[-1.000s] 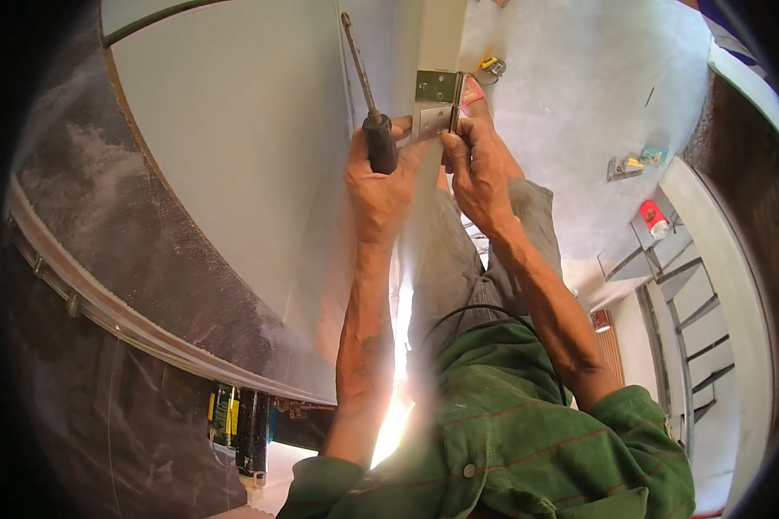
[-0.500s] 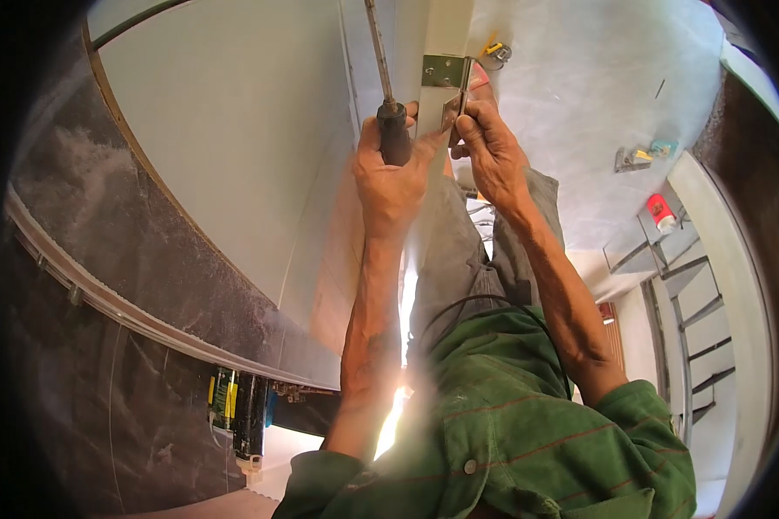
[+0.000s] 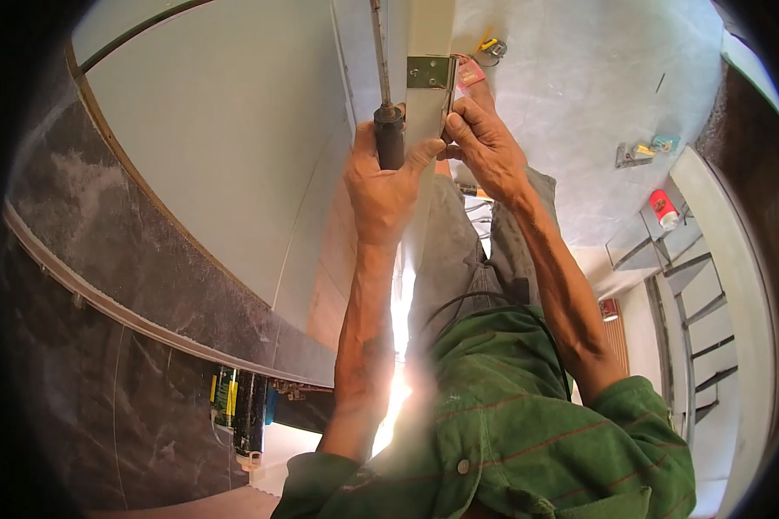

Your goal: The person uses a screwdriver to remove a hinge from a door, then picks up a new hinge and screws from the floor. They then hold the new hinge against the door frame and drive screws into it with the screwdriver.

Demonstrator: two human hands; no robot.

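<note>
1. One driver (image 3: 389, 138) is sitting in left hand (image 3: 379, 195), grip closed, shaft pointing 12 o'clock.
2. Right hand (image 3: 493, 157) is pinching hinge (image 3: 428, 73) narrowly, at pale board (image 3: 430, 28).
3. Tape (image 3: 494, 48) is lying 2 o'clock from hinge.

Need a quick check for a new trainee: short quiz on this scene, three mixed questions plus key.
1. Multiple choice: what is the left hand holding?
a) hammer
b) screwdriver
c) paintbrush
2. True or false: the fingers of the right hand are gripping a red bottle.
3. Fill in the colour: the worker's shirt is mostly ____.

Key: 1 b. 2 false; they are at the side of the metal hinge. 3 green.
</note>
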